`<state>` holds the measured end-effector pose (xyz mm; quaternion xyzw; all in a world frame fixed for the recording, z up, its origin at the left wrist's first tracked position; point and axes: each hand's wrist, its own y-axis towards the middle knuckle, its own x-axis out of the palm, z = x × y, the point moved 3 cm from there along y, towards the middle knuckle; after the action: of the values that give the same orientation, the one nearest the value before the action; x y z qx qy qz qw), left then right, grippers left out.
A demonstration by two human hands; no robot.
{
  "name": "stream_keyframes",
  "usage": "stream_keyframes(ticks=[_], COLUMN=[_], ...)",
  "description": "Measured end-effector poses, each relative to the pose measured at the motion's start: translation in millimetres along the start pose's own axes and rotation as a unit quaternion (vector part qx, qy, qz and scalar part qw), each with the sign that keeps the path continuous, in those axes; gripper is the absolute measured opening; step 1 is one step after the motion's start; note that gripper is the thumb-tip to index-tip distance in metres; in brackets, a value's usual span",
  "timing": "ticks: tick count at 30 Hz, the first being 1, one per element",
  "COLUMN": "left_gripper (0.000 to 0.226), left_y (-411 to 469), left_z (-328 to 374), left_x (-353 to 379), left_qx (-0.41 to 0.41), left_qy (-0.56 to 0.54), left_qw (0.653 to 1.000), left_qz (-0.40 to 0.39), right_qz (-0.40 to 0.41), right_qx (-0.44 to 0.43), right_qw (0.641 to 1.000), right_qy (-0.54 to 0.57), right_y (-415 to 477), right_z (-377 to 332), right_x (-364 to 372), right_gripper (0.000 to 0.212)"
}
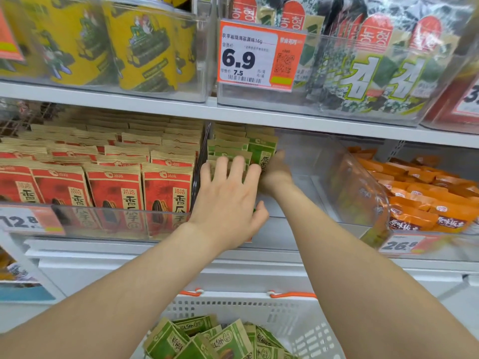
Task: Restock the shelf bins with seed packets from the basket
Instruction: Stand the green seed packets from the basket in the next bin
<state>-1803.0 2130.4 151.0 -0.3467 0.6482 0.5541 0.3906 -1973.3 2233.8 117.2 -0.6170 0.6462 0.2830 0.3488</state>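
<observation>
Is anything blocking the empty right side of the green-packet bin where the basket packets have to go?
Nothing visible does. The clear bin is bare to the right of the green packets; both hands, left hand and right hand, are at that stack.

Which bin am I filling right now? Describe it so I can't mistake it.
On the middle shelf, find the clear bin holding green seed packets, where the left hand and right hand are pressed. Red packets fill its left neighbour, orange packets its right; only this one stands half bare.
</observation>
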Motion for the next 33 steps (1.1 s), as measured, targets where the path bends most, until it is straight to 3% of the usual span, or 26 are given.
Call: stream_keyframes(ticks=[5,10,17,19,21,24,27,29,31,33], left_gripper=[0.056,0.063,0.082,0.080,0.071,0.066,0.065,0.061,0.050,0.035], left_y=[-2,-4,-10,-12,-13,-22,-36,-46,-58,-71], left_z=[0,-4,-9,-9,-10,-9,2,16,33,48], left_x=[-1,-3,-8,-13,-18,-20,-27,-36,-38,-27], left_qx=[0.001,0.006,0.003,0.001,-0.001,-0.012,0.003,0.071,0.173,0.257], left_qy=[-0.004,-0.014,-0.053,-0.078,-0.101,-0.115,-0.091,-0.067,-0.065,-0.074], left_qw=[1.000,1.000,0.999,0.997,0.995,0.993,0.994,0.990,0.975,0.959], left_qz=[-0.002,0.001,-0.001,0.000,0.003,0.019,0.067,0.106,0.126,0.095], right_qz=[-0.024,-0.017,0.060,0.111,0.174,0.191,0.133,0.049,-0.090,-0.205], right_qx=[-0.004,-0.029,-0.069,-0.115,-0.219,-0.338,-0.457,-0.487,-0.427,-0.361], right_qw=[0.995,0.994,0.987,0.973,0.939,0.891,0.831,0.797,0.788,0.776], right_qy=[-0.094,-0.103,-0.132,-0.167,-0.203,-0.234,-0.286,-0.354,-0.435,-0.474], right_y=[-8,-15,-68,-88,-110,-143,-179,-199,-215,-232], right_z=[-5,1,9,11,14,28,45,63,91,126], right_x=[0,-8,-42,-55,-65,-71,-57,-35,-8,19], right_gripper=[0.058,0.007,0.031,0.026,0.020,0.016,0.007,0.008,0.009,0.008])
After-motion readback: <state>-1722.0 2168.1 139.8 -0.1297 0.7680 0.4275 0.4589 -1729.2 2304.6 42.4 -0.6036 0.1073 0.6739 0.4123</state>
